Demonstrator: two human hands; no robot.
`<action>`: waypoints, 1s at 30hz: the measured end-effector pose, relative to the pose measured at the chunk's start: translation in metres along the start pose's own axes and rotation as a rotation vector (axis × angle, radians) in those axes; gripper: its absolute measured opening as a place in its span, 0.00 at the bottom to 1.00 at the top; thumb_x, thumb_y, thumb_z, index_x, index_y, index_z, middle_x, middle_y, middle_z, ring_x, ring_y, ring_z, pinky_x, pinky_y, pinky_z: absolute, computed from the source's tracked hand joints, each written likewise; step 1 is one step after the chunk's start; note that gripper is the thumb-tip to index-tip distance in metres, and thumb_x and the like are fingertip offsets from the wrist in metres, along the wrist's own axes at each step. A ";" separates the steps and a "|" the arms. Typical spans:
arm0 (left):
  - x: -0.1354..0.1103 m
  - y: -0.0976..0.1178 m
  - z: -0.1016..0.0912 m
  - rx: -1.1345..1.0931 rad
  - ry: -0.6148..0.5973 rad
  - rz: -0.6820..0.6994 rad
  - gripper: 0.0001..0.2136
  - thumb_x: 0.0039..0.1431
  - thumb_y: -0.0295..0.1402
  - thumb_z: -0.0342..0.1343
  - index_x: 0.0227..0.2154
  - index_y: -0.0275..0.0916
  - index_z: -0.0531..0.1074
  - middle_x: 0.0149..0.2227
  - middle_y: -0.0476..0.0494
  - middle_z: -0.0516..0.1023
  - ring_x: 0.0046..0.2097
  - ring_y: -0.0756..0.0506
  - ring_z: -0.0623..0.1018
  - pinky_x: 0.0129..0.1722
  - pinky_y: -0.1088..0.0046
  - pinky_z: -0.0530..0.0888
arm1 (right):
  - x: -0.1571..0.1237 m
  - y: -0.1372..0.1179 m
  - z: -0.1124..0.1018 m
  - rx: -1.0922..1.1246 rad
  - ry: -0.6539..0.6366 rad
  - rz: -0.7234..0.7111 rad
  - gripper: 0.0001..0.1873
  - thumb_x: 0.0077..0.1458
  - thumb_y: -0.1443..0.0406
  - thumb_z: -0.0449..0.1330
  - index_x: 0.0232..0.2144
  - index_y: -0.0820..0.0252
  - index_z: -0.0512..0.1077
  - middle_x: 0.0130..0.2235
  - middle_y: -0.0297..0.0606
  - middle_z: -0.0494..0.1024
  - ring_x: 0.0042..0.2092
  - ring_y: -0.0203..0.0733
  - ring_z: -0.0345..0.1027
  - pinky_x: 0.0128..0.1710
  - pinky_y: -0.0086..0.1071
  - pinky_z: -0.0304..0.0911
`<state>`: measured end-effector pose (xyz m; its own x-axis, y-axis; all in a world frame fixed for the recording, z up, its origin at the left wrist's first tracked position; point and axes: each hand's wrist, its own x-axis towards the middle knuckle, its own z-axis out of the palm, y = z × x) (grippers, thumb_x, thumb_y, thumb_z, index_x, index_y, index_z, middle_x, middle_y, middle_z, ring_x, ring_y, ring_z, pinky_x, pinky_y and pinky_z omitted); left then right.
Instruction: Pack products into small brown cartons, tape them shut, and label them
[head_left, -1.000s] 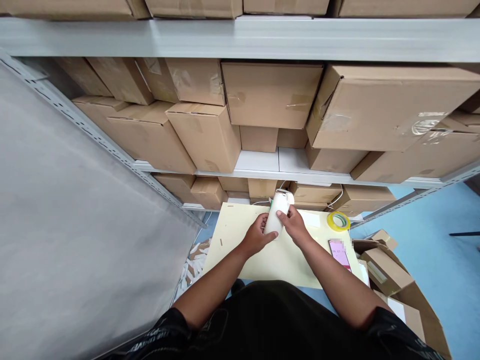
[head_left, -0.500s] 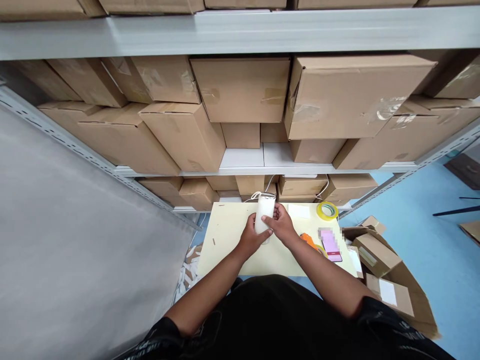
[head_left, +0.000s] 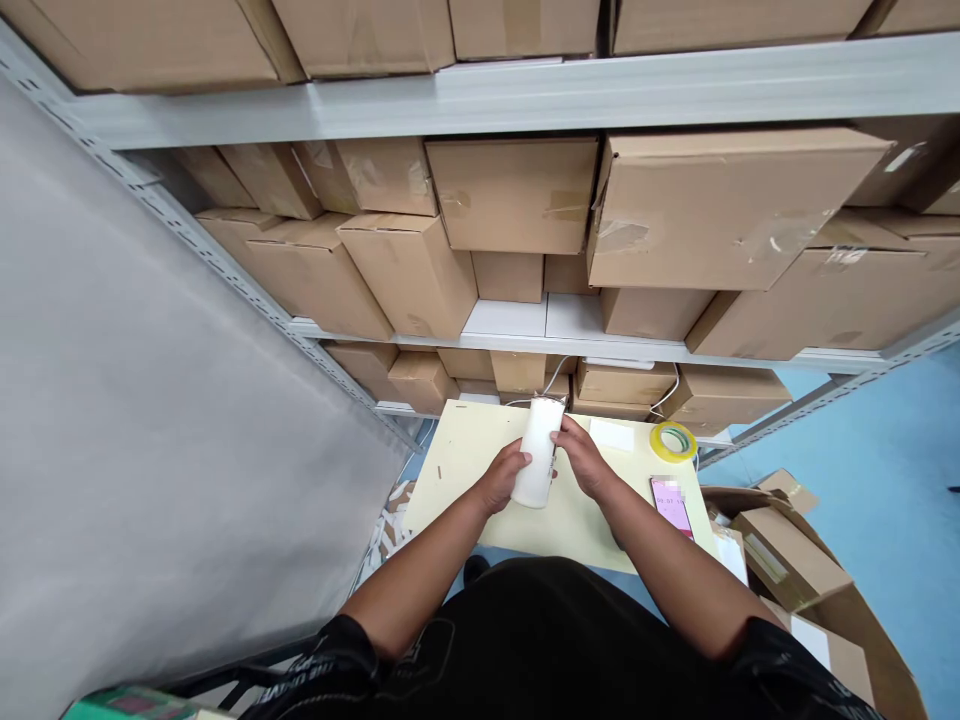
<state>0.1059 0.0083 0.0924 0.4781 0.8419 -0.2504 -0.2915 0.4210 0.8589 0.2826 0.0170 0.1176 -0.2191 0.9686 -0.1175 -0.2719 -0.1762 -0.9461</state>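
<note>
A white tube-shaped object (head_left: 537, 460), with a darker uneven rim at its far end and small dark print on its right side, tilts over the table. I cannot make out exactly what it is. My left hand (head_left: 504, 477) grips its lower left side, with the thumb on the near face. My right hand (head_left: 583, 460) closes on the upper right side, some fingers hidden behind it. Below both hands lies the pale yellow tabletop (head_left: 466, 450).
On the table's right are a yellow tape roll (head_left: 673, 441), a white paper (head_left: 611, 434) and a phone (head_left: 670, 503). Shelving (head_left: 480, 100) holding cardboard boxes (head_left: 517, 195) rises beyond. A large open carton (head_left: 885, 630) with smaller boxes stands right; a grey wall (head_left: 150, 430) is left.
The view has shifted left. The white object has turned in my hands, showing print on its side, and my left hand sits lower on it. My right forearm now hides the orange thing.
</note>
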 end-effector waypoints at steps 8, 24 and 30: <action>-0.013 -0.019 0.018 0.184 0.224 0.240 0.38 0.50 0.55 0.69 0.58 0.40 0.66 0.54 0.36 0.76 0.54 0.37 0.76 0.53 0.60 0.73 | 0.012 0.011 0.005 -0.076 0.158 -0.094 0.29 0.43 0.57 0.73 0.47 0.54 0.70 0.43 0.37 0.79 0.41 0.44 0.73 0.40 0.36 0.71; -0.031 0.005 -0.027 0.068 0.052 0.129 0.28 0.59 0.54 0.59 0.50 0.34 0.72 0.44 0.38 0.81 0.44 0.38 0.79 0.41 0.64 0.74 | -0.001 0.021 0.059 -0.126 0.218 -0.053 0.19 0.49 0.54 0.66 0.42 0.55 0.73 0.39 0.36 0.80 0.42 0.48 0.73 0.41 0.38 0.67; -0.034 0.002 -0.048 0.225 0.067 0.229 0.37 0.47 0.45 0.74 0.56 0.41 0.64 0.54 0.37 0.76 0.53 0.39 0.77 0.51 0.64 0.73 | 0.005 0.042 0.081 -0.207 0.512 -0.148 0.32 0.42 0.54 0.74 0.47 0.54 0.68 0.44 0.37 0.78 0.44 0.45 0.73 0.45 0.38 0.70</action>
<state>0.0493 -0.0029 0.0805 0.3636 0.9295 -0.0614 -0.1912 0.1390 0.9717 0.1940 -0.0002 0.1021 0.3038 0.9508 -0.0614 -0.0644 -0.0438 -0.9970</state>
